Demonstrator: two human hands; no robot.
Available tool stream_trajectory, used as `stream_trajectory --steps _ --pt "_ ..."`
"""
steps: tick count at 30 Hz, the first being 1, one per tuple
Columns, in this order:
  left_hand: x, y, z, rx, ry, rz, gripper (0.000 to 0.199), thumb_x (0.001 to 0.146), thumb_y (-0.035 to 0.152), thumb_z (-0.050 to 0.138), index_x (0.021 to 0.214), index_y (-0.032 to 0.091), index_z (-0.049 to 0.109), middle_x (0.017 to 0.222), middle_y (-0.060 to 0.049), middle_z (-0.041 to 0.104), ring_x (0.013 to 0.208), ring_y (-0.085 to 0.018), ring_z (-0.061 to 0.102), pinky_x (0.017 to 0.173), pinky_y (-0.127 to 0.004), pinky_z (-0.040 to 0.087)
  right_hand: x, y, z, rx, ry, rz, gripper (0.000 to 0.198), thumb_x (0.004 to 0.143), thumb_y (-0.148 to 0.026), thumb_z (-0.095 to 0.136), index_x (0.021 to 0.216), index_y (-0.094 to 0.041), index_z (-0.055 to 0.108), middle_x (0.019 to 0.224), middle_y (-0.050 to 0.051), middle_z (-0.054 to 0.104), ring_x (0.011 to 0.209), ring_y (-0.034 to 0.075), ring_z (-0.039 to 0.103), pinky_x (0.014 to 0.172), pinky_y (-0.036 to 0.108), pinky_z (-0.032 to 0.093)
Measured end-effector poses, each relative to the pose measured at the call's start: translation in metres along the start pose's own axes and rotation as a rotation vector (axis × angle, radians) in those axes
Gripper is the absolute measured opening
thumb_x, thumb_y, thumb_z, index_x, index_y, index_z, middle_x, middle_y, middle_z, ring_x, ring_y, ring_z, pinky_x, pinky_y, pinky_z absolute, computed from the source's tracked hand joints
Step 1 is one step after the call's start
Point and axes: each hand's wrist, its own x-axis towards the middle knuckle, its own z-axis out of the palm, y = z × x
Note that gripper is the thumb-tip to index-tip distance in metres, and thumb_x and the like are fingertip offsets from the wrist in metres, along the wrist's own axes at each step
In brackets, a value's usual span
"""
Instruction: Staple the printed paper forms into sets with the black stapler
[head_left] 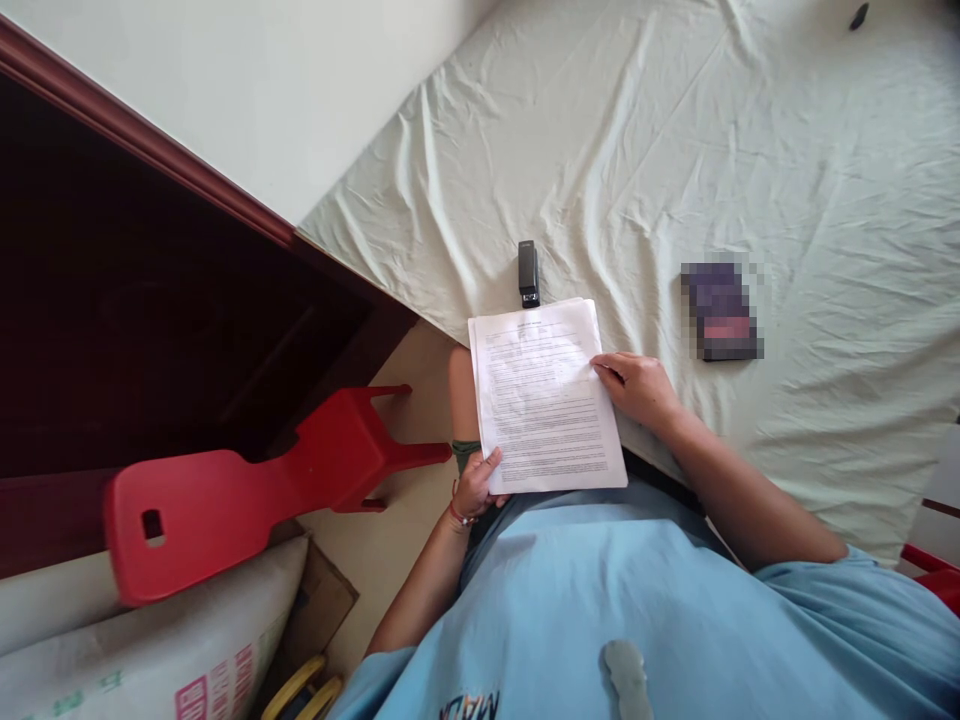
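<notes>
While the stack of printed sheets [544, 400] lies face up between the person's two hands, across the lap and the edge of the cloth-covered bed [540, 170], the left hand [475, 484] is clamped on its near-left corner. The left thumb presses on the top page, and the other fingers go partly out of sight beneath the paper. At the stack's right edge, above its middle, the right hand [637, 387] touches the margin with its fingertips, thumb and forefinger close together; whether they pinch the paper or merely rest against it, I cannot tell. The sheets are slightly out of line, with an under page showing along the far edge.

Just beyond the stack's far edge stands a black stapler [529, 272], pointing roughly toward it. Well to the right of the stack is a pixelated dark rectangular object [721, 311] on the bed. To the stack's left is a red plastic chair [300, 470].
</notes>
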Motion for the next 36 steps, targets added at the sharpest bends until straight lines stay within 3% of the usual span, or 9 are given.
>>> stream_trajectory --steps 3,8,13,19,28,36 --pt "0.0 0.0 0.0 0.0 0.003 -0.006 0.054 0.082 0.068 0.068 0.093 0.015 0.072 0.05 -0.007 0.059 0.028 -0.011 0.037 0.028 -0.025 0.012 0.001 0.001 0.001 0.008 0.014 0.03 0.033 0.097 -0.032 0.051 0.118 -0.024 0.075 0.107 0.008 0.079 0.091 0.026 0.072 0.084 0.038 0.051" --pt "-0.001 0.002 0.002 -0.01 0.014 -0.003 0.055 0.08 0.068 0.07 0.09 0.015 0.072 0.053 -0.008 0.061 0.027 -0.011 0.037 0.028 -0.025 0.013 0.002 0.001 0.0 0.02 0.026 0.081 0.039 0.095 -0.033 0.053 0.127 -0.022 0.073 0.09 0.007 0.079 0.078 0.024 0.07 0.08 0.036 0.05" --pt "-0.001 0.002 0.002 -0.017 0.031 -0.007 0.054 0.079 0.068 0.071 0.083 0.014 0.071 0.049 -0.008 0.058 0.026 -0.012 0.037 0.027 -0.025 0.011 0.003 0.0 -0.001 0.021 0.021 0.083 0.039 0.096 -0.034 0.052 0.124 -0.022 0.075 0.086 0.007 0.079 0.074 0.023 0.069 0.077 0.036 0.05" --pt "-0.001 0.004 0.002 -0.018 0.031 -0.01 0.053 0.078 0.068 0.071 0.081 0.015 0.07 0.05 -0.008 0.059 0.026 -0.012 0.037 0.028 -0.026 0.009 0.003 -0.001 -0.001 0.016 0.019 0.08 0.036 0.096 -0.033 0.052 0.12 -0.023 0.077 0.091 0.008 0.079 0.078 0.024 0.071 0.077 0.035 0.05" --pt "-0.003 0.008 0.006 0.037 0.068 -0.026 0.062 0.077 0.072 0.069 0.097 0.014 0.074 0.051 -0.008 0.06 0.028 -0.012 0.037 0.029 -0.026 0.012 0.002 -0.004 -0.004 0.021 0.002 0.099 0.037 0.097 -0.032 0.051 0.121 -0.02 0.076 0.094 0.008 0.08 0.082 0.023 0.072 0.081 0.033 0.051" --pt "-0.005 0.012 0.01 0.021 0.078 -0.037 0.06 0.073 0.073 0.072 0.087 0.015 0.073 0.051 -0.008 0.059 0.027 -0.012 0.035 0.03 -0.027 0.012 0.003 -0.004 -0.004 0.021 -0.006 0.104 0.037 0.097 -0.032 0.052 0.122 -0.019 0.076 0.099 0.009 0.08 0.086 0.024 0.074 0.084 0.034 0.053"
